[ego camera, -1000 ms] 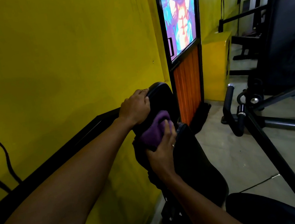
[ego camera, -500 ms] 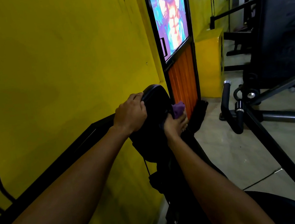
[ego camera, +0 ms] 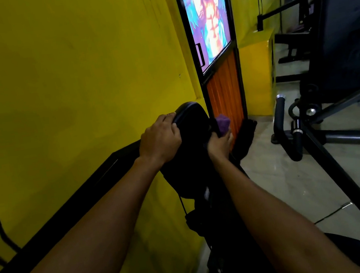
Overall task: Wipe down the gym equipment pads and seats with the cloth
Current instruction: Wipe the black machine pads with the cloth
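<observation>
A black padded backrest stands upright on a machine next to the yellow wall. My left hand grips its upper left edge, fingers curled over the rim. My right hand holds a purple cloth against the pad's right side; only a bunch of the cloth shows above my fingers. The black seat lies low at the bottom right, partly hidden by my right forearm.
A door with a bright poster and orange lower panel stands just beyond the pad. A black machine frame with padded handles crosses the tiled floor on the right. A yellow box and more machines stand further back.
My right hand with the cloth has moved from the pad's front face up and around to its right side. My left hand has kept its grip on the top edge.
</observation>
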